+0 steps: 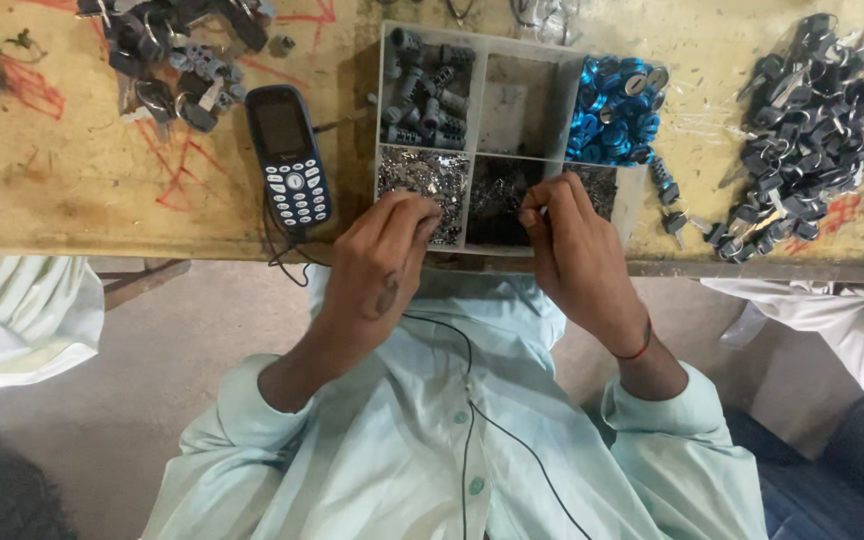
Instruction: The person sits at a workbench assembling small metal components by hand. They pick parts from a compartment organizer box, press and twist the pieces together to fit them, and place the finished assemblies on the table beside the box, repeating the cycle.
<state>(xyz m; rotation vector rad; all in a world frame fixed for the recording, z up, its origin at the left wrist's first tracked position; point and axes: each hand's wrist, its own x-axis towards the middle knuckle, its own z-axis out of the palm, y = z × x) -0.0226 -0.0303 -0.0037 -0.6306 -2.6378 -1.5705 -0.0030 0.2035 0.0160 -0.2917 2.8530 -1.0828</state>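
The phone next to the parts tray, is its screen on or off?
Off, as far as shows: the phone lies face up on the table, its screen dark and blank.

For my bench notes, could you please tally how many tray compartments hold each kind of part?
Grey cylinders: 1
Blue rings: 1
Small silver bits: 1
Dark small bits: at least 1
Nearly bare: 1
Total: 6 compartments in the tray; the last is hidden behind the right hand.
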